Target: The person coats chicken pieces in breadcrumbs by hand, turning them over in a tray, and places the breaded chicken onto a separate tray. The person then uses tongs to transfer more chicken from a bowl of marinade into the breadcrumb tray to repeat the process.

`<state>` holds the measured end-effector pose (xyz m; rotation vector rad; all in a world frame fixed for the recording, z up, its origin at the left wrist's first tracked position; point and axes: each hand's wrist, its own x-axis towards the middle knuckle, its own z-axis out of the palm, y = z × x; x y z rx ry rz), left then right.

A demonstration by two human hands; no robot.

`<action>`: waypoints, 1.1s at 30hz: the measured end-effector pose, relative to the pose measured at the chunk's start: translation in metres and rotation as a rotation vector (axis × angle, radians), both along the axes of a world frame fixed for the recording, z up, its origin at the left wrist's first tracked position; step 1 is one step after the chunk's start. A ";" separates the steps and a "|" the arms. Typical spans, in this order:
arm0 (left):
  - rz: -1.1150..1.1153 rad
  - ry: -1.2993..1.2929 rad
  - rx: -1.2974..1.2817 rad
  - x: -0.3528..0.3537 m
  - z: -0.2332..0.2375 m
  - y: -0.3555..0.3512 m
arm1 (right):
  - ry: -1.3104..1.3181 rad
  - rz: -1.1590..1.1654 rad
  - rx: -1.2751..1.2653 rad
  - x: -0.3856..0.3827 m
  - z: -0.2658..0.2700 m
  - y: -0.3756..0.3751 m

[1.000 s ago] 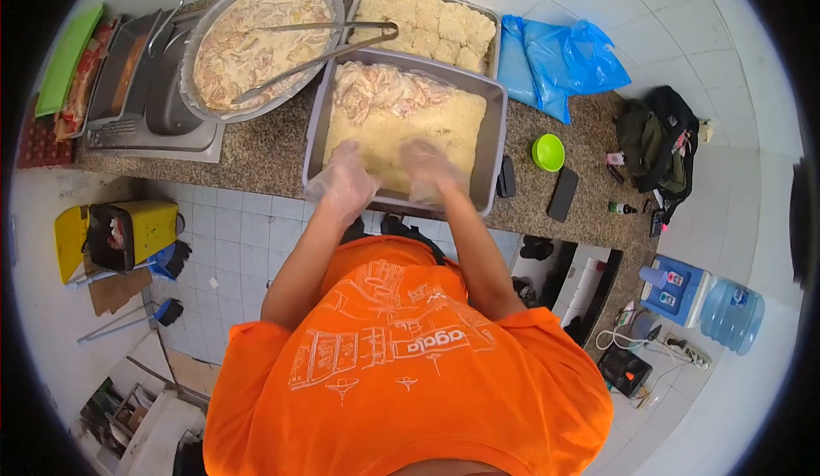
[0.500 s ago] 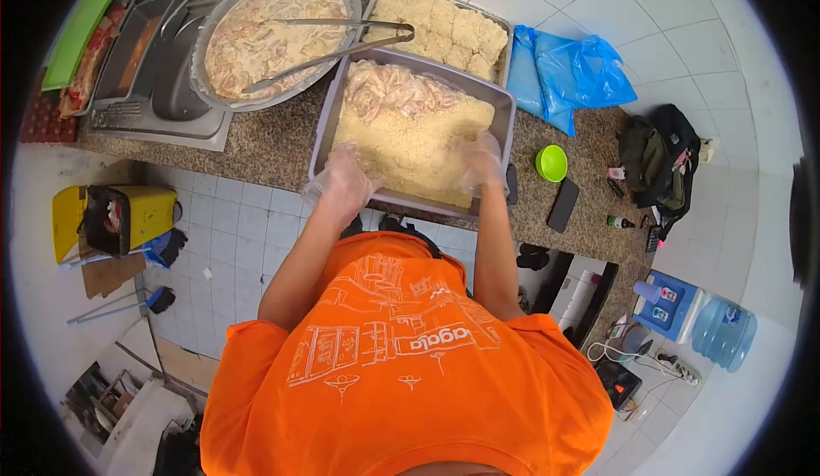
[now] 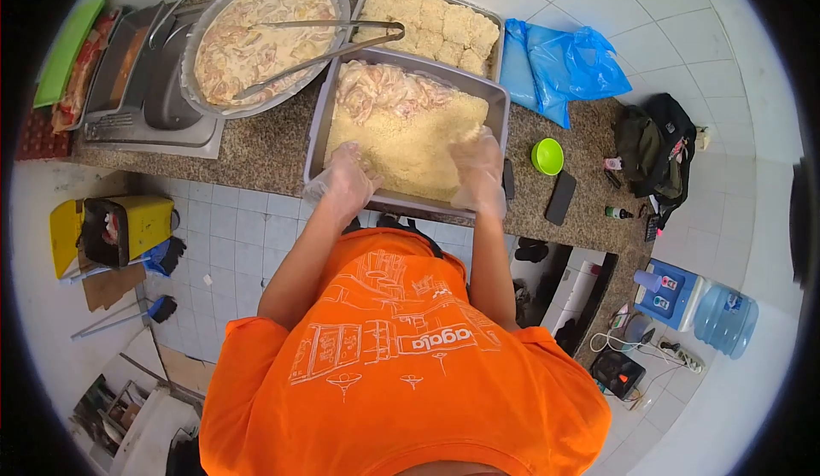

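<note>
A grey tray (image 3: 318,126) on the granite counter holds pale crumbs (image 3: 410,147), with pinkish marinated pieces (image 3: 384,91) at its far end. Both my hands wear clear plastic gloves. My left hand (image 3: 346,177) rests in the crumbs at the tray's near left corner, fingers loosely spread. At the tray's right wall my right hand (image 3: 477,161) lies against the crumbs, fingers apart. Neither hand grips a separate piece that I can see.
A big metal bowl (image 3: 190,49) of creamy marinated pieces carries tongs (image 3: 325,49) across its rim. Behind it is a tray of breaded pieces (image 3: 436,19). A blue bag (image 3: 564,61), green cup (image 3: 547,155), phone (image 3: 561,196) and black bag (image 3: 658,143) lie right; a sink (image 3: 145,91) is left.
My right hand has gone from the middle of the tray to its right wall. The left hand has stayed near the left corner. The crumbs now look spread wider.
</note>
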<state>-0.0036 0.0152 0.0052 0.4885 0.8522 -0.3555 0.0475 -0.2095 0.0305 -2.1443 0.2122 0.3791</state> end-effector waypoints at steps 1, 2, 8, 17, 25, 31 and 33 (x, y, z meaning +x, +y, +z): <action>-0.019 0.006 0.041 0.003 -0.005 -0.003 | -0.182 0.119 -0.223 -0.005 0.007 0.004; -0.039 0.008 0.081 0.005 -0.009 -0.007 | -0.180 0.111 -0.227 -0.007 0.004 0.008; -0.280 -0.009 0.004 0.024 -0.086 -0.036 | -0.029 0.323 -0.558 -0.025 -0.022 -0.010; -0.275 -0.044 -0.250 0.039 -0.013 -0.099 | 0.086 -0.150 0.306 -0.031 -0.117 -0.043; -0.154 -0.171 0.077 0.021 0.023 -0.036 | -0.740 0.492 -0.804 -0.007 -0.084 -0.006; -0.085 -0.060 0.014 0.003 -0.005 -0.012 | -0.267 0.669 -0.409 0.035 -0.198 -0.061; -0.054 -0.066 -0.091 0.002 -0.003 -0.008 | -0.187 0.702 -0.524 0.030 -0.127 -0.048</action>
